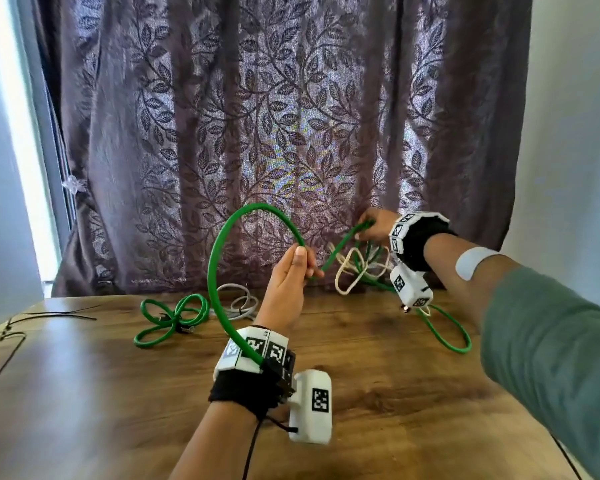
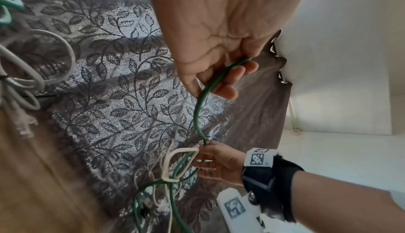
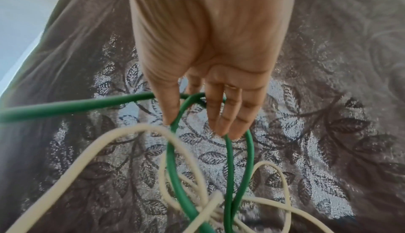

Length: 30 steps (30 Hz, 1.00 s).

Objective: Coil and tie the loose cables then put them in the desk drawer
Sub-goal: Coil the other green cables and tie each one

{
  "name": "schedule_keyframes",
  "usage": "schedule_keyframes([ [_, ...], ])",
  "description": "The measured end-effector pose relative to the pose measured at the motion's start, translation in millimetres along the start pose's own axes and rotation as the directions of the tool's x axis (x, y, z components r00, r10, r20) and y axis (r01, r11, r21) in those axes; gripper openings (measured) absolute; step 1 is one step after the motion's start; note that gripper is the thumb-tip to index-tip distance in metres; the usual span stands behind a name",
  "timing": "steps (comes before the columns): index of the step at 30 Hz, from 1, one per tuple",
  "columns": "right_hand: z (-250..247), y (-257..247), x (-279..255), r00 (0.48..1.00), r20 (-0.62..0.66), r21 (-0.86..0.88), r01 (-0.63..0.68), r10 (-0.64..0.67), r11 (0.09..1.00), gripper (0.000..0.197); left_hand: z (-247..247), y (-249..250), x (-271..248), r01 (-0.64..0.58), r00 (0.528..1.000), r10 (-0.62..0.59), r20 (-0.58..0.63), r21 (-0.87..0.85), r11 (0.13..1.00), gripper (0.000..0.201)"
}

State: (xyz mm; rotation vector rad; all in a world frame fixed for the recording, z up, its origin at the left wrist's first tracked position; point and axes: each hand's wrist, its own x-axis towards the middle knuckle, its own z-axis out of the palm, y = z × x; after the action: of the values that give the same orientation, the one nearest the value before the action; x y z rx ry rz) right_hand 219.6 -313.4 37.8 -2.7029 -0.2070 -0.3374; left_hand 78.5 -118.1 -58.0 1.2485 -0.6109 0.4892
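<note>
Left hand: left hand (image 1: 293, 271) is raised above the desk, its fingers and thumb curled round a thick green rubber-sheathed cable (image 1: 222, 244), which arches up and back over the wrist.
Right hand: right hand (image 1: 373, 226) is lifted near the curtain, fingers hooked through hanging loops of the same green cable; a thin cream cord (image 1: 350, 271) is tangled in those loops.
Cable span: a short green stretch runs between the two hands, apart from the desk.
Finished bundles: a green cable tied in clover-like loops (image 1: 170, 318) and a grey coiled cable (image 1: 239, 301) lie on the wooden desk top (image 1: 378, 393), near the far edge.
Ties: thin black ties (image 1: 56, 315) lie at the desk's left side.
Drawer: not in view.
Step, as I judge it: gathering green loops into a coil, not yet tied.
Risk: the cream cord may get wound into the coil, because it crosses the green loops under the right hand.
Risk: loops may slip off, since the right fingers only hook them.
</note>
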Motion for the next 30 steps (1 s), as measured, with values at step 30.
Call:
schedule_keyframes([
  [30,59.6,-40.8,-11.4,0.960,0.176,-0.304,0.264,-0.218,0.916,0.020,-28.1,40.5,-5.2,0.000,0.996,-0.015,-0.084,-0.180,0.984,0.036],
])
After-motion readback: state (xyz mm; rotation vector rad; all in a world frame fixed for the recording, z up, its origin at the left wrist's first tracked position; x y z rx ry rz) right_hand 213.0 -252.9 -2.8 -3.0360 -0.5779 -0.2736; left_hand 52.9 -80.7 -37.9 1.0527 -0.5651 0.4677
